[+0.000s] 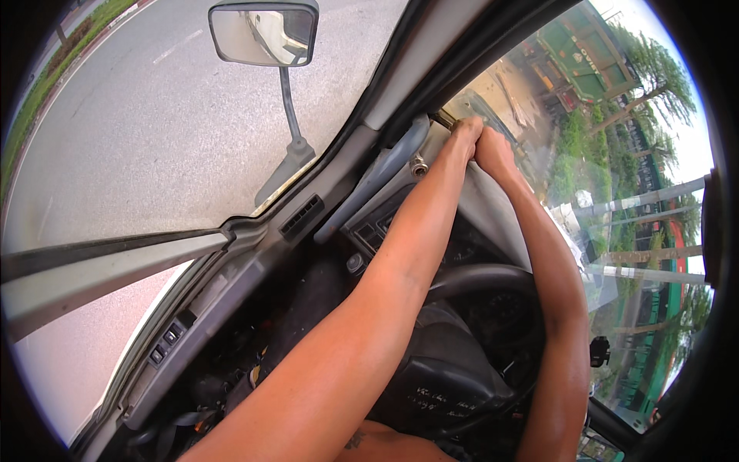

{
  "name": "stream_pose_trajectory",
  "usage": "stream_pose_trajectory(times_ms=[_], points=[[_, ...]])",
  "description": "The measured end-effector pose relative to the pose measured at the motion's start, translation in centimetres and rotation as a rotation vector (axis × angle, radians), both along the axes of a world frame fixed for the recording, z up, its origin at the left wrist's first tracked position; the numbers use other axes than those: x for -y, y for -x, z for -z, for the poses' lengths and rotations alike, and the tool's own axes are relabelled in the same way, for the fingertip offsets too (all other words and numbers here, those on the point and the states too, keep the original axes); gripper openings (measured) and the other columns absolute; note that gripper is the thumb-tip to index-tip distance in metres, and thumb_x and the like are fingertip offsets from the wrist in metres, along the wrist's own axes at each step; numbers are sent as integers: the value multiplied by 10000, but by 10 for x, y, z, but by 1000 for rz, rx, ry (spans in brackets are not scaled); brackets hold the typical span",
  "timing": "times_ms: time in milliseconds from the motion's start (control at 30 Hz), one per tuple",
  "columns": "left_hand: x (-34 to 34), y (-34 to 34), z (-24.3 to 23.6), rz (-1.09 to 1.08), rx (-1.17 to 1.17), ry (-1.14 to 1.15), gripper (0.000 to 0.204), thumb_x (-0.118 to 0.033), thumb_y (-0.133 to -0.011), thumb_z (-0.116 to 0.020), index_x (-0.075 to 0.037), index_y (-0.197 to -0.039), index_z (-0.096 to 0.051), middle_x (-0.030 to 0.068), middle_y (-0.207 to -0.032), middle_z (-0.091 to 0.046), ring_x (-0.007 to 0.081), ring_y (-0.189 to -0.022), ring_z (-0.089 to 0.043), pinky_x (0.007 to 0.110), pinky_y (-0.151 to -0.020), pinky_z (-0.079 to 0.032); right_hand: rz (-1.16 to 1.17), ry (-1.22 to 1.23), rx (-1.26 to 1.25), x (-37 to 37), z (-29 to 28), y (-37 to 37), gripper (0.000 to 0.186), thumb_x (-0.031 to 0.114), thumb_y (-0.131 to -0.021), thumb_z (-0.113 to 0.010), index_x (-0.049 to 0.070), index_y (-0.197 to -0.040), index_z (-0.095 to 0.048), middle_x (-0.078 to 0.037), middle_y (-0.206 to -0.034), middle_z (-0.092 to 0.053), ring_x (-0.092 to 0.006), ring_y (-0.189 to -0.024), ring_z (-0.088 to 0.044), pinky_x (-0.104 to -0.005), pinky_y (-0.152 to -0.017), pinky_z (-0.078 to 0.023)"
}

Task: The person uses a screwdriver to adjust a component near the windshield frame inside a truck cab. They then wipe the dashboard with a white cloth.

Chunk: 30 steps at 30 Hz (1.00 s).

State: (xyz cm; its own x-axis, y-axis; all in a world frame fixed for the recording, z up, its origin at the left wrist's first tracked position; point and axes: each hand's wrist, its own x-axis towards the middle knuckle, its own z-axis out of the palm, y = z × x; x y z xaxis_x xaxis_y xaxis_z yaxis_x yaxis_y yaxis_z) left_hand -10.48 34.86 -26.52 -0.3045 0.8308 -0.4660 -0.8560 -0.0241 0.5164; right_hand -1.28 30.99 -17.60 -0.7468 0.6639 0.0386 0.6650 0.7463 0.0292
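Note:
My left hand point(466, 132) and my right hand point(494, 150) are close together at the top corner of the dashboard point(493, 208), where the windscreen meets the pillar. Both have bent fingers around something that I cannot make out, near a narrow metallic piece point(443, 118). Just below and left of them is a small round metal fitting point(419, 167). A grey-blue curved trim piece point(369, 185) runs down beside the pillar. My forearms reach across the black steering wheel point(481, 273), partly hiding it.
On the left, a side mirror point(262, 35) hangs outside over the road, above a door point(192, 296) with switches and an air vent point(300, 215). Through the windscreen are a green truck body point(585, 54), trees and poles. A small black device point(600, 350) sits at the lower right.

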Motion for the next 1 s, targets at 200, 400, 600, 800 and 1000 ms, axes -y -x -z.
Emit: stream_pose_trajectory(times_ms=[200, 400, 600, 800, 1000], points=[[3, -7, -4, 13, -49, -11, 193, -88, -788, -481, 26, -918, -567, 181, -853, -638, 300, -715, -656, 462, -630, -551, 44, 1, 27, 1, -2, -4, 250, 160, -871, -554, -12, -987, -693, -294, -1024, -680, -469, -998, -649, -531, -846, -517], [-2, -17, 1, 25, -42, -22, 191, -70, -789, -470, 29, -922, -565, 184, -834, -636, 304, -706, -659, 458, -623, -556, 40, -1, 26, -6, 3, -15, 245, 164, -868, -559, -7, -973, -699, -292, -1026, -680, -465, -1003, -648, -528, -851, -516], [-37, 25, 39, 53, -302, 21, 243, -59, -797, -462, 53, -978, -579, 210, -920, -647, 312, -755, -672, 452, -665, -563, -43, 24, 21, 6, -6, 15, 240, 158, -866, -560, -22, -959, -691, -300, -1017, -676, -472, -1000, -644, -527, -851, -511], [-9, -20, -3, 0, -85, 149, 269, -83, -824, -463, 61, -1017, -584, 231, -991, -649, 305, -840, -675, 431, -721, -560, 22, 25, 38, -5, 4, -13, 251, 158, -863, -554, -24, -971, -689, -304, -1028, -672, -473, -1010, -638, -526, -853, -509], [10, -3, -4, 58, -45, -63, 288, -95, -843, -454, 63, -1046, -583, 225, -1006, -657, 306, -846, -681, 437, -716, -566, 23, 31, 39, -5, 3, -3, 259, 166, -866, -554, -24, -981, -687, -307, -1050, -667, -474, -1035, -630, -533, -862, -504]])
